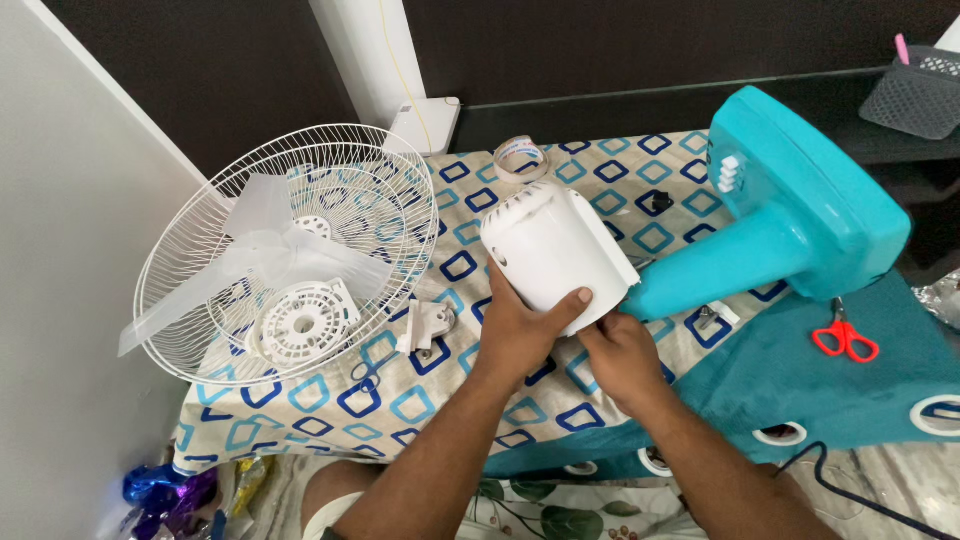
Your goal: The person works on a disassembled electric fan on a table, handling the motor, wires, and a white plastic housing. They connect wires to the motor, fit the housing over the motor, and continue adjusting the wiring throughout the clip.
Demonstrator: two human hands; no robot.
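Forearms reach up from the bottom edge toward the middle of the table. The left hand is clamped around the lower end of a white fan motor cover, thumb pressed across its rim, holding it tilted above the cloth. The right hand sits just beside it, fingers curled at the cover's lower right edge where the cover meets the neck of a turquoise fan stand; whether those fingers pinch anything cannot be told. The two hands are close together, nearly touching.

Beneath them lies a tablecloth patterned with blue squares. A small white bracket rests on it just left of the left wrist. Red scissors lie on a teal cloth to the right, near the stand's base.

Farther left, a white wire fan guard holds a clear blade and a round white plastic disc. At the table's far edge lies a roll of clear tape, and a grey mesh basket sits on the dark shelf beyond.
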